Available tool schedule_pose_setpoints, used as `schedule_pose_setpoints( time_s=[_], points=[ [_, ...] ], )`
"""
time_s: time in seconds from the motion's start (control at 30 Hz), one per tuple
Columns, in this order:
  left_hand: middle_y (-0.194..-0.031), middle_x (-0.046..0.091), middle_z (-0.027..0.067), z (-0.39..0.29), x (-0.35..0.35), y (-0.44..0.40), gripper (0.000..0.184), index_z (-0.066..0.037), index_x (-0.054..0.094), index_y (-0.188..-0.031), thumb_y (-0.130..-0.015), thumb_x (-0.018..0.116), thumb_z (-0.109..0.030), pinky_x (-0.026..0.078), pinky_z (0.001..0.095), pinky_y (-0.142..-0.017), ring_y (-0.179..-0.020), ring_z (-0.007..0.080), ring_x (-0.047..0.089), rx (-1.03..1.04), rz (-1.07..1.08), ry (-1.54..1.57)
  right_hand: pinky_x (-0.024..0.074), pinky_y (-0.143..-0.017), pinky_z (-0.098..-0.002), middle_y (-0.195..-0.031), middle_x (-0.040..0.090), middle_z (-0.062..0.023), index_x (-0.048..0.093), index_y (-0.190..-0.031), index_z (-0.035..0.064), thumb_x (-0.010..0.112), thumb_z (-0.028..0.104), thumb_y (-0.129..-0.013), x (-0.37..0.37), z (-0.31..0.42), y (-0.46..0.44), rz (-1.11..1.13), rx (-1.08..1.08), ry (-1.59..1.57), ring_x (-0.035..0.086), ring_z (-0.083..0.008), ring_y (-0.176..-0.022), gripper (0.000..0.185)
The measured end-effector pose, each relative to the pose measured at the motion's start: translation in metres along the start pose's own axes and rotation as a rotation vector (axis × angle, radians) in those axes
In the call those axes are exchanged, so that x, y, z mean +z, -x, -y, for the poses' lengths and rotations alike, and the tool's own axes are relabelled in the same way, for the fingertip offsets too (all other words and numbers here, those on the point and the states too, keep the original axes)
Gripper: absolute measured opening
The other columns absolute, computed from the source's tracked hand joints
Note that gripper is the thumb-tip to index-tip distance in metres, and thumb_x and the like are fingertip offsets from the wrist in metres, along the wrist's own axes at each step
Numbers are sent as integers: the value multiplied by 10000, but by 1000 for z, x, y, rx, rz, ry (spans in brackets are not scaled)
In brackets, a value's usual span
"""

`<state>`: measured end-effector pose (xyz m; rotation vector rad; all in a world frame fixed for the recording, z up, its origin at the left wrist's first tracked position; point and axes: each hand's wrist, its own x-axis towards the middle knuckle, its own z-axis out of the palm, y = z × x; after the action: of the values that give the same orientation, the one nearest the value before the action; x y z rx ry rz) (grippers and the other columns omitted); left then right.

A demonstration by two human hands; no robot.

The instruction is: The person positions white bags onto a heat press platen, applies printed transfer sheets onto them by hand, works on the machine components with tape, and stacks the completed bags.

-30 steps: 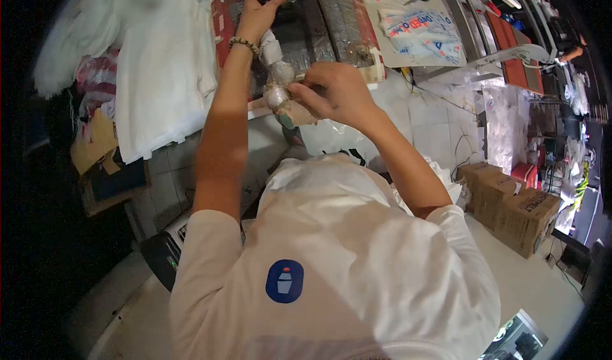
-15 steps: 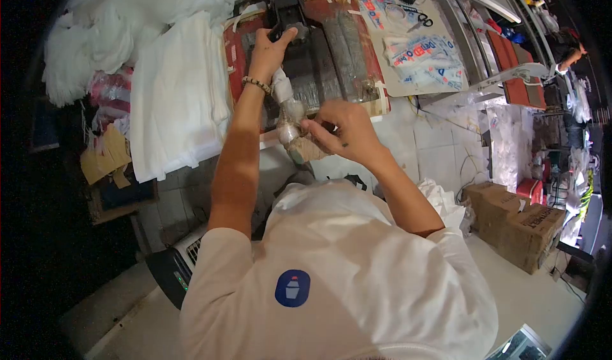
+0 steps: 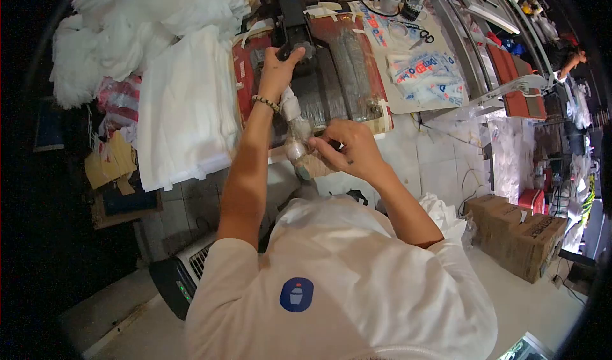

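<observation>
My left hand [image 3: 277,79] is closed around a black handle [image 3: 284,52] beside a round grey knob [image 3: 303,49] on a black metal arm [image 3: 291,9]. That arm reaches over a red frame [image 3: 373,73] whose middle is covered in grey tape. A thick bar wrapped in white and clear plastic [image 3: 297,127] runs toward me from below my left wrist. My right hand [image 3: 354,148] is closed at the bar's near end, thumb and forefinger pinched beside a brown wrapped piece [image 3: 313,167]. Whatever its fingers hold is hidden.
White cloth [image 3: 185,105] is stacked on the left, with a loose white heap [image 3: 140,15] behind. On the right board lie printed plastic sheets [image 3: 424,76], scissors [image 3: 426,36] and a white mug [image 3: 387,1]. Cardboard boxes [image 3: 516,235] stand at lower right; another person's arm [image 3: 570,63] shows far right.
The whole view has shifted slightly, so things appear a little lower and to the right. Both hands keep nearly the same grip and place on the equipment.
</observation>
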<state>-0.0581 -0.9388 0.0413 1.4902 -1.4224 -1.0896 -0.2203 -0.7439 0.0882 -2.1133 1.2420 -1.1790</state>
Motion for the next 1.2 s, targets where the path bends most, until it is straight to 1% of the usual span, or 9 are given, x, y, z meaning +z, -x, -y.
schedule_pose_setpoints(
  time_s=[0.03,0.1,0.13,0.2,0.7,0.93,1.07,1.13,1.2],
  points=[
    [-1024,662,165,3,1,-1,643,30,548,-1118,-805,793,-476,496,342,-854,-934,232,640,4,-2,2,416,-511,-356,-617,578,-93,700,-716,56,745,210,-851,0,-1,0,-1,-5,2,569,-233,-545,209],
    [-755,599,38,2,2,1,693,16,545,-1137,-788,783,-534,419,271,-477,-564,123,540,98,-38,18,420,-512,-358,-618,578,-94,695,-715,55,748,207,-847,1,-2,1,-2,-13,2,569,-237,-543,208],
    [-755,599,38,-2,1,4,693,16,545,-1137,-788,783,-534,419,271,-477,-564,123,540,101,-41,21,420,-512,-358,-618,578,-94,695,-715,55,748,207,-847,1,-1,1,-1,-17,5,569,-237,-543,208],
    [-1032,658,174,-11,-2,10,665,18,545,-1131,-804,779,-512,496,358,-865,-950,248,646,40,3,15,426,-516,-364,-619,578,-96,689,-710,54,748,213,-848,0,0,1,22,53,-14,570,-247,-547,218],
    [-1035,656,158,-10,-1,2,620,-1,517,-1099,-812,778,-485,497,368,-828,-942,250,644,56,-5,12,503,-559,-439,-615,632,-168,680,-727,57,517,665,-899,7,28,8,359,37,445,654,-338,-584,652],
    [-1001,673,163,-12,-8,-35,630,1,524,-1092,-804,772,-501,497,379,-823,-929,262,655,142,-25,-147,494,-539,-461,-555,603,-164,688,-715,62,505,689,-897,-27,65,-19,445,40,465,636,-373,-555,677],
    [-950,657,98,-135,-66,-12,608,17,588,-1219,-897,683,-489,494,296,-744,-860,139,615,-63,482,-36,484,-525,-462,-518,580,-159,712,-740,74,514,735,-865,-106,143,-82,290,-128,594,618,-379,-525,701],
    [-993,630,67,-126,-74,-10,452,-20,617,-1202,-960,631,-402,491,255,-734,-860,126,596,251,221,433,483,-541,-453,-549,589,-149,718,-761,83,579,676,-859,-135,169,-117,157,-257,695,613,-369,-533,617],
    [-1022,633,66,-146,-104,39,348,-10,624,-1181,-981,611,-294,500,260,-742,-863,123,608,544,-19,261,487,-562,-445,-598,612,-144,717,-778,87,644,610,-857,-156,215,-159,97,-278,717,618,-361,-560,534]
  ],
)
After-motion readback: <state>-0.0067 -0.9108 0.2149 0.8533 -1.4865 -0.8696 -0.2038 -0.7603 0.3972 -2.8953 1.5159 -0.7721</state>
